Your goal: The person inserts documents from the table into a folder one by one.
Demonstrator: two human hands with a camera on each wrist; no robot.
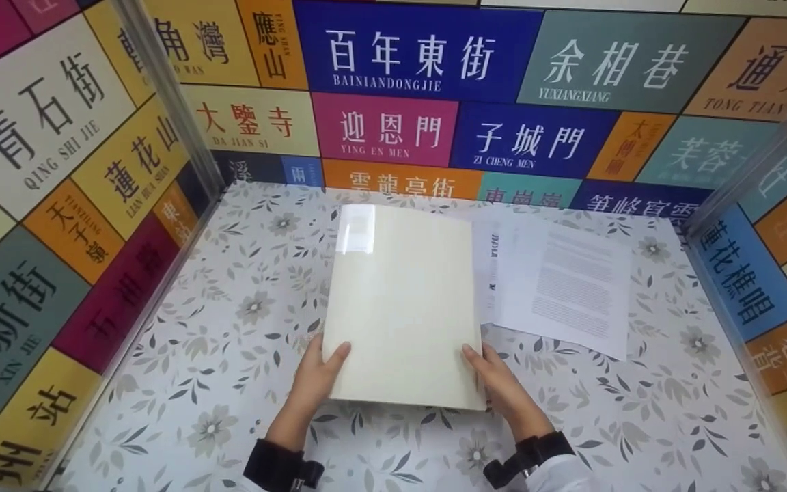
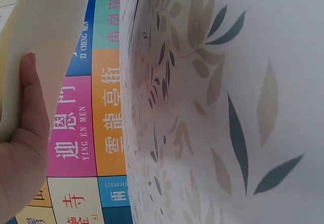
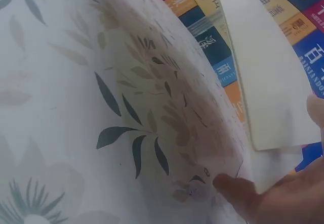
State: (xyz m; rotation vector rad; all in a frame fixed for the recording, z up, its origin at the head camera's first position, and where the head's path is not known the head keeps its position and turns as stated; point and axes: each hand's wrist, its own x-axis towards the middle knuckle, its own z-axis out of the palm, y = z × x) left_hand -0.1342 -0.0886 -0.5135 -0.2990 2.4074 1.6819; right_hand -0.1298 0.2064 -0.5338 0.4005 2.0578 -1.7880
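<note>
A cream file folder (image 1: 404, 307), blank but for a shiny clear label pocket (image 1: 356, 229) at its upper left, is held over the table between both hands. My left hand (image 1: 315, 372) grips its lower left edge, thumb on the front cover. At the lower right edge my right hand (image 1: 503, 386) holds it the same way. In the left wrist view the folder (image 2: 55, 27) stands tilted, raised off the table, with one digit along it. The right wrist view shows the folder's edge (image 3: 273, 82) and fingers beneath it. What lies inside the folder is hidden.
White printed sheets (image 1: 571, 287) lie on the table to the right, partly behind the folder. A floral cloth (image 1: 229, 328) in white and grey covers the table. Colourful panels with street names (image 1: 393, 130) wall in the back and both sides.
</note>
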